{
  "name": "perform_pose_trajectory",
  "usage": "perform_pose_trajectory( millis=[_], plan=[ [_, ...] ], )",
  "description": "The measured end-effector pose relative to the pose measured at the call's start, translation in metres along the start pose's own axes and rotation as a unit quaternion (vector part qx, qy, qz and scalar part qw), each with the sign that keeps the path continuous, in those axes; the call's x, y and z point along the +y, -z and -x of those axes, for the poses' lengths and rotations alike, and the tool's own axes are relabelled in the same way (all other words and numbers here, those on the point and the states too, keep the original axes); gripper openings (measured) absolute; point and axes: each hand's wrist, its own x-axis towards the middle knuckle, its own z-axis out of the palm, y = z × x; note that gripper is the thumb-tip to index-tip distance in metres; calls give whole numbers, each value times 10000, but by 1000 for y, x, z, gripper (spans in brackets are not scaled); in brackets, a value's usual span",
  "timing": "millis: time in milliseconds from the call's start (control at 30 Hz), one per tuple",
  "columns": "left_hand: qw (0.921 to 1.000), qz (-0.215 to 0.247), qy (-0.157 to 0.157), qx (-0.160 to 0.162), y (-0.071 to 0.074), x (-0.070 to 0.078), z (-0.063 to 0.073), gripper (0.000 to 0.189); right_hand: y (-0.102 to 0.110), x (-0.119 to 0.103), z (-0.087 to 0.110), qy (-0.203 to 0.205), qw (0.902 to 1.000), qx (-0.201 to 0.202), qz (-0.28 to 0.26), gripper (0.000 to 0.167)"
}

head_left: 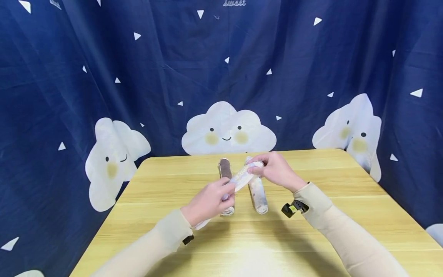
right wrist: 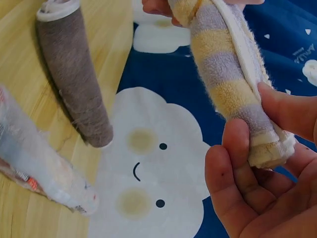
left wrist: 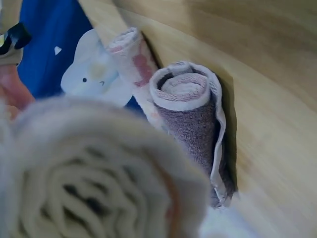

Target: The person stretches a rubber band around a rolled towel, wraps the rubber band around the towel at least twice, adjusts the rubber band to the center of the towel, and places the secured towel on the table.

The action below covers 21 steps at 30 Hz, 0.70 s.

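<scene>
A rolled striped towel (head_left: 243, 177), yellow and greyish-lavender with a pale edge, is held off the table at a slant between both hands. My left hand (head_left: 214, 198) grips its nearer end. At the farther end, my right hand (head_left: 275, 170) pinches it; the right wrist view shows the thumb and fingers (right wrist: 235, 144) on either side of the roll. One spiral end of the striped roll looms blurred in the left wrist view. Below lie a brown rolled towel (head_left: 225, 169), partly hidden behind my left hand, and a pale patterned rolled towel (head_left: 258, 196).
The two rolls lie side by side on a wooden table (head_left: 152, 192) with rounded far corners. Behind and at the sides hangs a dark blue curtain (head_left: 166, 77) with white clouds and triangles. A black wrist strap (head_left: 294, 207) is on the right wrist.
</scene>
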Motion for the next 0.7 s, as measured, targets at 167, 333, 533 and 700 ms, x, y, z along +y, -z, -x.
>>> perform_pose_trajectory(
  millis=[167,333,533,700],
  plan=[
    [9909,1149,699,-91,1,-4,10,13,-2,0,0,216,9993,-302,-72,17],
    [9296,3282,1651,-279,2,-4,13,20,1,2,7,1189,9913,-558,-101,27],
    [8554,4777,1951,-446,7,-7,8,16,5,4,12,1792,9795,-799,-456,37],
    [9016,3807,2009,-440,9,0,4,17,6,8,11,1643,9838,-509,-500,25]
  ],
)
